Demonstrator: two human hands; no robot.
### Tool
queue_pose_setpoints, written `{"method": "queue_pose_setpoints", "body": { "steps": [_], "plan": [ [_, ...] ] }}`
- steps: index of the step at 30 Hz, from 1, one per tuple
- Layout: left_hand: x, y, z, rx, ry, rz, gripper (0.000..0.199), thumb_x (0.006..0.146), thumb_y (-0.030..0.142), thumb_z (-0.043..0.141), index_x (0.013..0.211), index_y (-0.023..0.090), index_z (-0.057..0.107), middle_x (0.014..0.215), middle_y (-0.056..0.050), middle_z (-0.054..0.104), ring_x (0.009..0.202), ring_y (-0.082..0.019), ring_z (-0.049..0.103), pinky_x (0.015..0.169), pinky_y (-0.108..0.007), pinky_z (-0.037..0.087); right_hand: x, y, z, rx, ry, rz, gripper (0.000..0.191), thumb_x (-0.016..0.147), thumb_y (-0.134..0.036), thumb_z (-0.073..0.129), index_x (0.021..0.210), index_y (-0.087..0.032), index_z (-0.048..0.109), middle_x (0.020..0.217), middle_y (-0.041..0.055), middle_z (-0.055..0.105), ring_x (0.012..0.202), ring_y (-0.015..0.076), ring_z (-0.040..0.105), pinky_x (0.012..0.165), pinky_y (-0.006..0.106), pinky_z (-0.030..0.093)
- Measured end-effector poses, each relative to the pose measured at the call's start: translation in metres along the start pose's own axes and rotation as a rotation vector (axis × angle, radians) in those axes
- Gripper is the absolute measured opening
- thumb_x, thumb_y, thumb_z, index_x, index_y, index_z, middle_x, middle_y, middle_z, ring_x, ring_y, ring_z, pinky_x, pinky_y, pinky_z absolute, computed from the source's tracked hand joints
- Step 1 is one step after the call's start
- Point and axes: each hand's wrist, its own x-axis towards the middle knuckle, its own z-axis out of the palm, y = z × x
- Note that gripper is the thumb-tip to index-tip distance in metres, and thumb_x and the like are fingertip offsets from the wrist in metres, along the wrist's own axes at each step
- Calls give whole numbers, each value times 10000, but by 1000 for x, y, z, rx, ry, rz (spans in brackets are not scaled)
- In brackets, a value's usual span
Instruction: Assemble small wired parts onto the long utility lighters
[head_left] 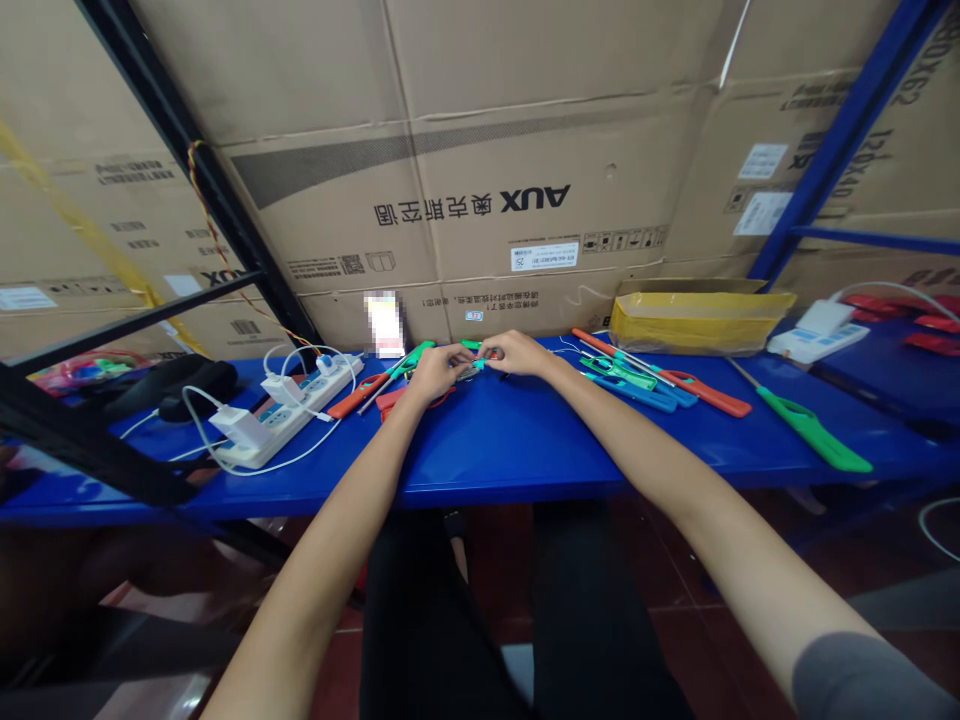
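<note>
Two bare hands meet just above a blue bench (pixel 480 450). The left hand (pixel 437 372) and the right hand (pixel 517 354) are both curled nearly closed, their fingertips (pixel 491 352) pinching a small green and metal part (pixel 471 369), too small to identify exactly. Orange, green and blue utility lighters (pixel 637 378) lie to the right; a white power strip (pixel 289 418) lies to the left.

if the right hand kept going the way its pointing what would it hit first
The right hand points inward toward the left hand, so it would probably meet the small green piece at the fingertips first, though depth is hard to judge here.
</note>
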Motion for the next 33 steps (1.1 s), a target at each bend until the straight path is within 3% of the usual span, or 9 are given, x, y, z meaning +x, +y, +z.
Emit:
{"method": "queue_pose_setpoints", "body": {
  "steps": [12, 33],
  "plan": [
    [1, -5, 2, -63, 5, -21, 90, 954, 208, 899, 1042, 207, 882, 950, -53, 903, 885, -242, 864, 856, -305, 668, 0, -2, 4, 19, 21, -31, 336, 925, -111, 774, 1204, -224, 924, 1021, 40, 902, 895, 196, 793, 780, 244, 458],
    [-3, 3, -2, -163, 97, -84, 120, 946, 237, 845, 1038, 192, 907, 979, -82, 911, 952, -280, 869, 917, -361, 665, 1, -1, 4, 25, -14, -28, 293, 975, -139, 747, 1227, -214, 877, 1049, 44, 883, 900, 187, 761, 775, 250, 427]
  ]
}}
